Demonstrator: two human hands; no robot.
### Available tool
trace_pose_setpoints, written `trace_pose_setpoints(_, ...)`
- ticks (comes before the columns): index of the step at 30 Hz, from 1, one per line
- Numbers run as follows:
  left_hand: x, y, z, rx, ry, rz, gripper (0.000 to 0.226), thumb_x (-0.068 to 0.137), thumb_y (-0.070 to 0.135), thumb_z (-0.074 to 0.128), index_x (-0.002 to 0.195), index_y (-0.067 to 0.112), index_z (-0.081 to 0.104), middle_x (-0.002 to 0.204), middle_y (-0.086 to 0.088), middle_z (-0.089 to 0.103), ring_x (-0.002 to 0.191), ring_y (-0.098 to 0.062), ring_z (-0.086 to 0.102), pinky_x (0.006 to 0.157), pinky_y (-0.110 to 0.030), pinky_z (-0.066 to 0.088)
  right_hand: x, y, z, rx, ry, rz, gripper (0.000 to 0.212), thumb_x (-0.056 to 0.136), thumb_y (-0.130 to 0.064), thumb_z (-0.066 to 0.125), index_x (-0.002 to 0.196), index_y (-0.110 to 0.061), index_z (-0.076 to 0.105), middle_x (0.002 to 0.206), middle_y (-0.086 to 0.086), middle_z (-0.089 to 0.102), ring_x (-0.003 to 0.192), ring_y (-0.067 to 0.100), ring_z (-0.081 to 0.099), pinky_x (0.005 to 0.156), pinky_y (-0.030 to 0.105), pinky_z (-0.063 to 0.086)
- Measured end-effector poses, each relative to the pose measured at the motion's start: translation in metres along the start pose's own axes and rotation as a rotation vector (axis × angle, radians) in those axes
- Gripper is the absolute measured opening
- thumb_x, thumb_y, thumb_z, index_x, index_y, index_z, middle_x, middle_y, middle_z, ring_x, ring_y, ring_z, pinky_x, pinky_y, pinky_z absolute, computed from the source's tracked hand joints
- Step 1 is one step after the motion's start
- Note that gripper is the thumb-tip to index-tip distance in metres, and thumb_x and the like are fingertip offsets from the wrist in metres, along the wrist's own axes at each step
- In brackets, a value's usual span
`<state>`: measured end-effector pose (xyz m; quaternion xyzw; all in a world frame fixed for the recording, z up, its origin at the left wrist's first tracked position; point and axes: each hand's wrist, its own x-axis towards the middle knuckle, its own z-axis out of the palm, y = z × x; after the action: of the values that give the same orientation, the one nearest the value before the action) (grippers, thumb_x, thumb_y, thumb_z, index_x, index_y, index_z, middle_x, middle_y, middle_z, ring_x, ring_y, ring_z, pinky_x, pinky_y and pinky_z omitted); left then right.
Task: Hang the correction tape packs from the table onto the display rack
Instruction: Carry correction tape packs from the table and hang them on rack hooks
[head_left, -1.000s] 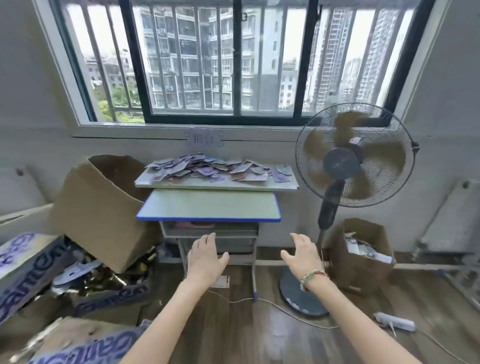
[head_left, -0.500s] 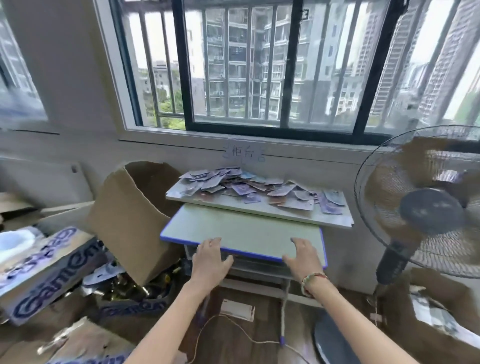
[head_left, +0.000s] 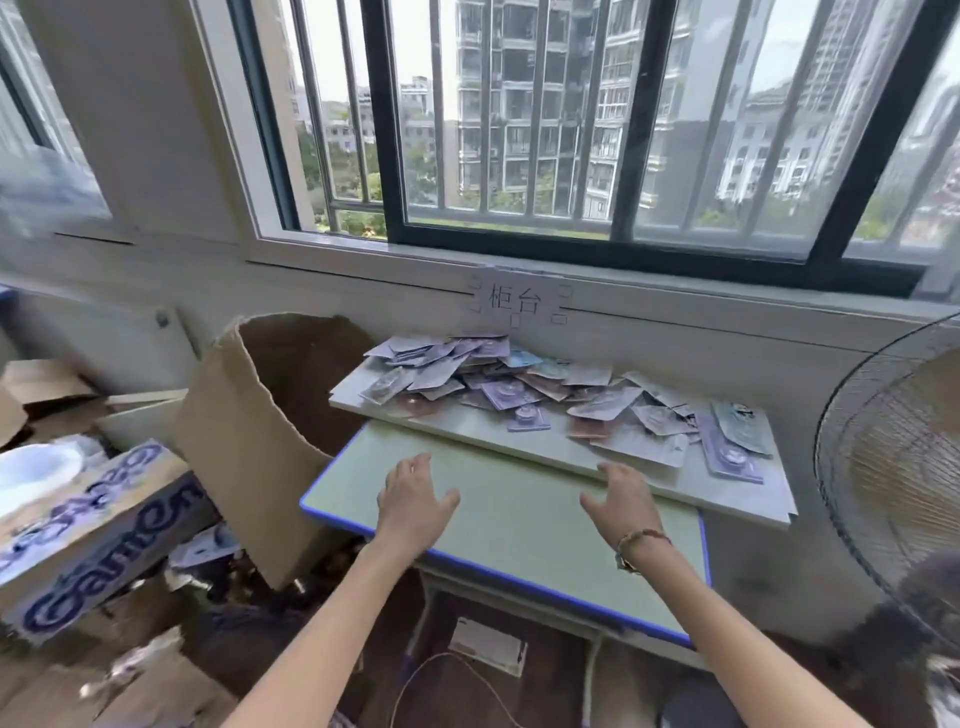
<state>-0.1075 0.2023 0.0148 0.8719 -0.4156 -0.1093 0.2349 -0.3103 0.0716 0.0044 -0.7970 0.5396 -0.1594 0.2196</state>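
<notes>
Nearest, two bare forearms reach forward over the floor, where a cable trails. The left hand hovers over the green surface, fingers spread and relaxed, holding nothing. The right hand, with a bead bracelet at the wrist, reaches a little further, its fingertips near the front edge of the white board that lies across the back of the surface; this grip is also apart and empty.

To the left stand an open carton and a printed box among loose cardboard. At the right edge is a fan.

Further back, the packs lie in a loose, overlapping heap on the white board, spread from its left end to its right, just below a paper label taped to the wall. Behind that are the sill and the barred window.

By the look of it, the task has hardly begun: the whole heap sits on the board, neither hand has a pack, and no display rack is in view. What seems left is everything: picking up packs, finding the rack, which must lie outside this view, and hanging each one.
</notes>
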Motion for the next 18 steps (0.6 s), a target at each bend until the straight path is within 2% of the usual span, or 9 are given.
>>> trace_pose_setpoints(7,0.117,-0.007,0.017,-0.093,-0.001,-0.002,0.072,0.093,0.036,0.058,0.149,0.006,0.024,0.149,-0.016,0.031,0.137,-0.032,0.03,0.11,-0.041,0.028,0.09,-0.007,0.036,-0.018,-0.019,0.035,0.05,0.09,-0.022,0.056,0.137,-0.01,0.044,0.14,0.008,0.043,0.13,0.025,0.038,0.105,0.028,0.027)
trace_pose_setpoints(10,0.183,-0.012,0.017,-0.132,0.018,0.047,0.069,0.093,0.033,0.06,0.145,0.0,0.029,0.146,-0.021,0.034,0.136,-0.033,0.031,0.112,-0.039,0.026,0.139,-0.021,0.049,-0.035,-0.001,0.059,0.049,0.09,-0.022,0.056,0.135,-0.008,0.046,0.138,0.01,0.045,0.128,0.025,0.039,0.105,0.03,0.029)
trace_pose_setpoints(14,0.254,-0.021,0.016,-0.121,-0.052,0.017,0.07,0.095,0.039,0.054,0.146,0.001,0.026,0.15,-0.022,0.024,0.14,-0.033,0.024,0.114,-0.037,0.022,0.202,-0.051,0.061,-0.132,-0.021,0.055,0.047,0.092,-0.027,0.056,0.133,-0.007,0.045,0.136,0.011,0.046,0.126,0.026,0.042,0.102,0.029,0.031)
trace_pose_setpoints(18,0.316,-0.03,0.021,-0.083,-0.113,0.025,0.072,0.097,0.04,0.05,0.148,-0.001,0.02,0.15,-0.025,0.024,0.14,-0.035,0.024,0.114,-0.038,0.022,0.258,-0.078,0.072,-0.094,0.013,0.057,0.044,0.092,-0.025,0.057,0.13,-0.005,0.048,0.133,0.012,0.047,0.124,0.027,0.042,0.103,0.033,0.034)
